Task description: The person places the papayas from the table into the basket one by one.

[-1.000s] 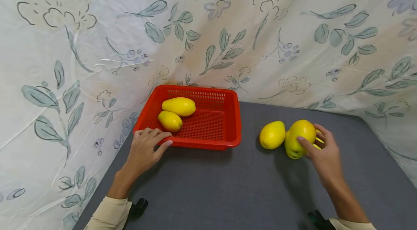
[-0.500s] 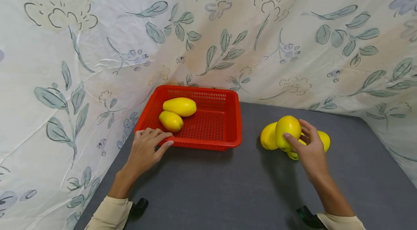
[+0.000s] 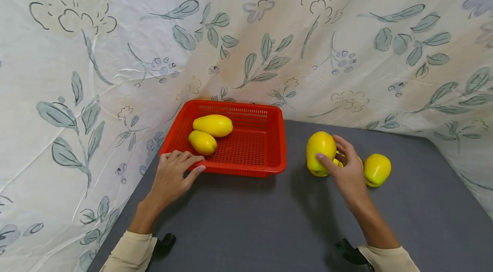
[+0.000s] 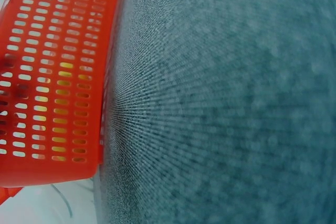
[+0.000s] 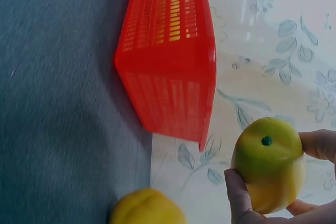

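Observation:
My left hand (image 3: 175, 175) grips the front left rim of a red plastic basket (image 3: 275, 143), fingers over the edge. Two yellow fruits lie inside at the left, a longer one (image 3: 212, 125) behind a shorter one (image 3: 202, 143). My right hand (image 3: 348, 173) holds another yellow fruit (image 3: 321, 152) above the table, right of the basket. Its greenish top with a small dark green stem end shows in the right wrist view, between thumb and fingers. Behind this hand, more yellow is partly hidden. One yellow fruit (image 3: 377, 170) lies farther right on the table.
A dark grey tabletop (image 3: 246, 220) carries everything. White floral cloth (image 3: 246, 49) hangs behind and along the left. In the right wrist view, another yellow fruit (image 5: 148, 209) sits on the table, below the basket's near corner.
My right hand has carried the held yellow fruit leftward, toward the basket. The fruit at the right of the table has come into fuller view. My left hand stays on the basket rim.

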Tool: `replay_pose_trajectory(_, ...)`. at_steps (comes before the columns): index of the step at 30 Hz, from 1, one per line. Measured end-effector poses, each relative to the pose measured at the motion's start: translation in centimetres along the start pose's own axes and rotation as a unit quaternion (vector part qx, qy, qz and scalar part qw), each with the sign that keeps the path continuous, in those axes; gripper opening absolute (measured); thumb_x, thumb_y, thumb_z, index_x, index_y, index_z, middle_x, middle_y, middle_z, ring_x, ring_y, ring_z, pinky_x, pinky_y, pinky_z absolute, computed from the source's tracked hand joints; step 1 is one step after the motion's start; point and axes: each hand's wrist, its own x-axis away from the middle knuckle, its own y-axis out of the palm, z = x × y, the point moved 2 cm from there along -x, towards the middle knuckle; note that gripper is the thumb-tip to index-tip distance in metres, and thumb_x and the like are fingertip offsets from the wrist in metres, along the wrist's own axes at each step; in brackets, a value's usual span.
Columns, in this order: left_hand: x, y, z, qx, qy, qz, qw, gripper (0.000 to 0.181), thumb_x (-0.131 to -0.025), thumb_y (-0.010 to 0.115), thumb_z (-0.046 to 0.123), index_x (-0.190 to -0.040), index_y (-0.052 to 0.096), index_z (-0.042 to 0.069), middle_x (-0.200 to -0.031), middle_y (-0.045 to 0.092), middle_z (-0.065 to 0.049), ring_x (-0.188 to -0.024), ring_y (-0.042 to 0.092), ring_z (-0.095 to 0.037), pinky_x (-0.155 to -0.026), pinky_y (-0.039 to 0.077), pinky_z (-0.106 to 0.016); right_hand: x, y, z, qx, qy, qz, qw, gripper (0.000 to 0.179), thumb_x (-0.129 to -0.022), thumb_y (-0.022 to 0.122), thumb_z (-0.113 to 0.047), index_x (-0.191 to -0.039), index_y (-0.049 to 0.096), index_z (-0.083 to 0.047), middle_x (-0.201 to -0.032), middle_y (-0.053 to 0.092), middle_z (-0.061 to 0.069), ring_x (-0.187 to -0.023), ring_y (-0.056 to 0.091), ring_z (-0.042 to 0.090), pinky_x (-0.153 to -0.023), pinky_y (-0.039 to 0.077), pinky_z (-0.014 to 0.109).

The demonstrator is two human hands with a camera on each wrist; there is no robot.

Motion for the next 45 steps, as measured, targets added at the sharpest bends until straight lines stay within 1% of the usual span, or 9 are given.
replay_pose_trajectory(13, 0.0, 0.1, -0.1, 0.002, 0.004, 0.004, 1.0000, 0.031, -0.091, 0.079, 0.030, -0.119, 0.078, 0.017, -0.104, 0.074, -0.005, -0.096, 0.059, -0.027, -0.090, 0.040, -0.052, 0.0, 3.1, -1.7, -0.021, -0.032, -0.041, 0.9984, 0.077, -0.101, 0.072, -0.035, -0.165, 0.032, -0.021, -0.161, 0.041, 0.010, -0.143, 0.044, 0.032, -0.090, 0.050, 0.016)
replay_pose_trajectory(17, 0.0, 0.1, -0.1, 0.002, 0.005, 0.005, 1.0000, 0.031, -0.091, 0.079, 0.030, -0.119, 0.078, 0.017, -0.104, 0.074, -0.005, -0.096, 0.059, -0.027, -0.090, 0.040, -0.052, 0.0, 3.8, -1.8, -0.011, -0.031, -0.049, 0.9983, 0.078, -0.100, 0.072, -0.038, -0.165, 0.031, -0.023, -0.161, 0.042, 0.010, -0.142, 0.045, 0.033, -0.099, 0.054, 0.034)
replay_pose_trajectory(21, 0.1, 0.1, -0.2, 0.001, 0.006, 0.003, 1.0000, 0.031, -0.091, 0.079, 0.030, -0.119, 0.078, 0.017, -0.104, 0.074, -0.005, -0.096, 0.059, -0.027, -0.091, 0.040, -0.052, 0.0, 4.3, -2.0, -0.012, -0.028, -0.055, 0.9980, 0.079, -0.100, 0.072, -0.040, -0.165, 0.031, -0.024, -0.163, 0.041, 0.009, -0.144, 0.045, 0.033, -0.105, 0.053, 0.054)
replay_pose_trajectory(26, 0.1, 0.1, -0.2, 0.000, 0.003, -0.001, 1.0000, 0.031, -0.092, 0.078, 0.031, -0.119, 0.078, 0.017, -0.104, 0.073, -0.004, -0.096, 0.059, -0.027, -0.091, 0.040, -0.052, 0.0, 5.0, -2.1, -0.031, -0.038, -0.064, 0.9967, 0.079, -0.101, 0.073, -0.038, -0.165, 0.031, -0.022, -0.163, 0.040, 0.011, -0.147, 0.045, 0.035, -0.108, 0.050, 0.060)
replay_pose_trajectory(29, 0.1, 0.2, -0.2, -0.001, 0.001, -0.004, 1.0000, 0.031, -0.092, 0.078, 0.032, -0.120, 0.078, 0.018, -0.104, 0.073, -0.004, -0.097, 0.059, -0.027, -0.091, 0.039, -0.052, 0.1, 5.4, -2.3, -0.036, -0.047, -0.065, 0.9961, 0.079, -0.100, 0.073, -0.039, -0.165, 0.031, -0.020, -0.163, 0.041, 0.011, -0.148, 0.045, 0.035, -0.112, 0.047, 0.059)
replay_pose_trajectory(31, 0.1, 0.2, -0.2, -0.002, -0.001, -0.005, 1.0000, 0.032, -0.092, 0.078, 0.032, -0.120, 0.078, 0.018, -0.104, 0.073, -0.005, -0.097, 0.059, -0.027, -0.091, 0.039, -0.052, 0.1, 5.7, -2.4, -0.048, -0.049, -0.067, 0.9954, 0.080, -0.100, 0.074, -0.038, -0.165, 0.031, -0.020, -0.163, 0.040, 0.010, -0.149, 0.044, 0.033, -0.111, 0.050, 0.055)
replay_pose_trajectory(36, 0.2, 0.1, -0.2, -0.002, -0.005, -0.005, 1.0000, 0.032, -0.092, 0.078, 0.032, -0.120, 0.078, 0.017, -0.104, 0.074, -0.005, -0.097, 0.060, -0.028, -0.091, 0.040, -0.053, 0.3, 6.0, -2.3, -0.059, -0.045, -0.059, 0.9954, 0.083, -0.099, 0.077, -0.038, -0.165, 0.031, -0.020, -0.165, 0.040, 0.008, -0.150, 0.045, 0.029, -0.095, 0.059, 0.038)
replay_pose_trajectory(40, 0.2, 0.1, -0.1, -0.002, -0.005, -0.002, 1.0000, 0.032, -0.091, 0.079, 0.032, -0.119, 0.078, 0.017, -0.104, 0.074, -0.006, -0.097, 0.060, -0.028, -0.091, 0.039, -0.052, 0.5, 5.6, -1.7, -0.055, -0.045, -0.045, 0.9964, 0.083, -0.097, 0.078, -0.042, -0.164, 0.034, -0.021, -0.163, 0.042, 0.005, -0.149, 0.047, 0.028, -0.092, 0.059, 0.031)
replay_pose_trajectory(45, 0.2, 0.1, -0.1, -0.002, -0.001, 0.003, 1.0000, 0.032, -0.091, 0.079, 0.032, -0.119, 0.078, 0.017, -0.104, 0.074, -0.006, -0.096, 0.060, -0.028, -0.091, 0.039, -0.052, 0.5, 4.7, -0.9, -0.064, -0.046, -0.041, 0.9960, 0.081, -0.097, 0.078, -0.038, -0.163, 0.036, -0.019, -0.162, 0.043, 0.006, -0.149, 0.046, 0.030, -0.091, 0.058, 0.025)
